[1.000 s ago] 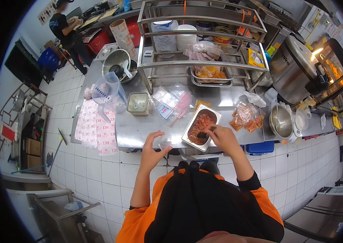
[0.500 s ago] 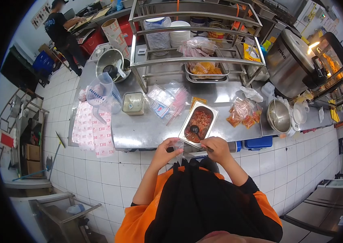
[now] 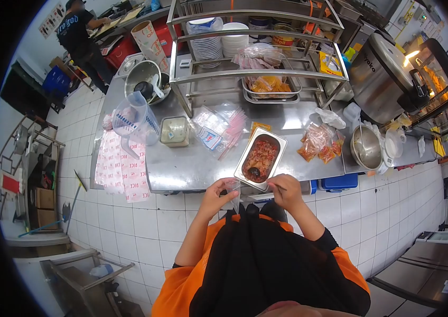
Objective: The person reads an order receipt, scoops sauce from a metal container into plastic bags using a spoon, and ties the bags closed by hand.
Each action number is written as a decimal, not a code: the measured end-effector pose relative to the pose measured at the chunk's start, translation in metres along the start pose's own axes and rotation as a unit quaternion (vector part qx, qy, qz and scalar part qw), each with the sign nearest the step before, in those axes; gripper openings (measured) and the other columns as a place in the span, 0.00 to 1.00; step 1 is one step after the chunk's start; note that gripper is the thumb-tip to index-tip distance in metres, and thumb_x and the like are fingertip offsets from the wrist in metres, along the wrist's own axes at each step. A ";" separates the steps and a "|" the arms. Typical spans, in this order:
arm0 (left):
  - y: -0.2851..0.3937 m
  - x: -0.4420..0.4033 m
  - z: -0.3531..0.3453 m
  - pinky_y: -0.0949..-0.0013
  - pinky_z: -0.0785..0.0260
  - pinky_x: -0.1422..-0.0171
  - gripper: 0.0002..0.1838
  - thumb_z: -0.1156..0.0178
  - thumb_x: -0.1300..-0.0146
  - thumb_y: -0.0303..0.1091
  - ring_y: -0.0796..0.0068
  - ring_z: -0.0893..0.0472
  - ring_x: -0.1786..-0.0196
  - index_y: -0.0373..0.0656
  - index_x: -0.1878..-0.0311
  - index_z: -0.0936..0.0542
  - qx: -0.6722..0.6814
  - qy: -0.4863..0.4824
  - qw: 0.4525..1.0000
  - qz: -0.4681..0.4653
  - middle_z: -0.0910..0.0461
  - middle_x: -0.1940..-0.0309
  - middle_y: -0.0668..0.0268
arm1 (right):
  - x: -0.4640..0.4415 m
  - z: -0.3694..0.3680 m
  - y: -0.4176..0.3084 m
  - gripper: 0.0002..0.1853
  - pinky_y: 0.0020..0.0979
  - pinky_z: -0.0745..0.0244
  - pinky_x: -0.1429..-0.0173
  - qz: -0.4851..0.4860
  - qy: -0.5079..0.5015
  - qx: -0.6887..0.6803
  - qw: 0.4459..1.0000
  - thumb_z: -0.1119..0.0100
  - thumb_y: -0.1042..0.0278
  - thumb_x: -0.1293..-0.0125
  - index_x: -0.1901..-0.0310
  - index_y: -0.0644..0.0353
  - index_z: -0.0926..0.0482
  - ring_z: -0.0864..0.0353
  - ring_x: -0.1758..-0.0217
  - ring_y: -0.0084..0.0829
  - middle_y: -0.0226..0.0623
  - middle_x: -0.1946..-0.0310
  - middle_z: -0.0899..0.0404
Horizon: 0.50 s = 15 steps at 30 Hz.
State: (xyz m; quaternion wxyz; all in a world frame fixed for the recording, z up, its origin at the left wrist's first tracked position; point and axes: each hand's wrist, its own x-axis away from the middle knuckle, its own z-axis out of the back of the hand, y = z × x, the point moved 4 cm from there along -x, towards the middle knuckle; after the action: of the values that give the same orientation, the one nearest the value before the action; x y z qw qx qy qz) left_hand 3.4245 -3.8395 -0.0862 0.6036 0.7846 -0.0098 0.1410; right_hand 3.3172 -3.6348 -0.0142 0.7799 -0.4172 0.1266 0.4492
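A metal container (image 3: 281,153) of chunky reddish food stands tilted at the front edge of the steel table. The black bowl of a spoon (image 3: 254,172) rests in the food at its near end. My right hand (image 3: 286,190) is closed round the spoon's handle at the container's near right corner. Just left of that corner, my left hand (image 3: 218,196) holds a small clear plastic bag (image 3: 235,198) upright between thumb and fingers. Behind the container lie clear zip bags (image 3: 218,130) and a flat orange packet (image 3: 260,126). Filled bags (image 3: 319,143) lie to the right.
A steel rack (image 3: 258,76) stands at the back. To the left are a measuring jug (image 3: 135,119), a square tub (image 3: 175,131) and printed paper (image 3: 122,166). A metal bowl (image 3: 366,147) and large cooker (image 3: 385,84) stand right. Another person (image 3: 78,42) works far left.
My left hand has moved right, towards the container, with the bag. My right hand has come lower, nearer the front edge, and the spoon has shifted to the near end of the food.
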 end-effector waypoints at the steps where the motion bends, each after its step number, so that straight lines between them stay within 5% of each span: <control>1: 0.000 0.000 0.000 0.69 0.34 0.41 0.25 0.30 0.44 0.30 0.75 0.27 0.47 0.39 0.43 0.25 0.002 -0.001 1.000 0.000 0.22 0.50 0.66 | -0.001 0.002 0.004 0.03 0.36 0.27 0.66 -0.010 0.013 -0.006 1.000 0.37 0.76 0.44 0.67 0.59 0.21 0.20 0.70 0.39 0.36 0.71 0.19; 8: 0.004 0.002 -0.001 0.70 0.35 0.42 0.26 0.31 0.44 0.30 0.77 0.27 0.48 0.39 0.42 0.25 0.018 0.007 1.000 0.003 0.23 0.52 0.68 | 0.014 -0.016 0.009 0.07 0.31 0.25 0.63 -0.160 0.050 -0.113 0.979 0.46 0.77 0.35 0.68 0.67 0.18 0.18 0.68 0.35 0.39 0.71 0.19; 15: 0.008 0.000 -0.004 0.71 0.36 0.42 0.27 0.30 0.44 0.31 0.78 0.28 0.49 0.39 0.41 0.26 0.013 0.002 1.000 0.002 0.23 0.53 0.69 | 0.008 0.008 0.023 0.07 0.31 0.25 0.63 -0.146 0.103 -0.065 0.982 0.47 0.77 0.35 0.67 0.66 0.19 0.19 0.69 0.36 0.39 0.71 0.19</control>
State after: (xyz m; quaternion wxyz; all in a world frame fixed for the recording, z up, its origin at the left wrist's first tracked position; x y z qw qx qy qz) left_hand 3.4225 -3.8379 -0.0776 0.5931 0.7921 -0.0083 0.1441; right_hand 3.3020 -3.6180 -0.0263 0.7909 -0.5253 0.1144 0.2922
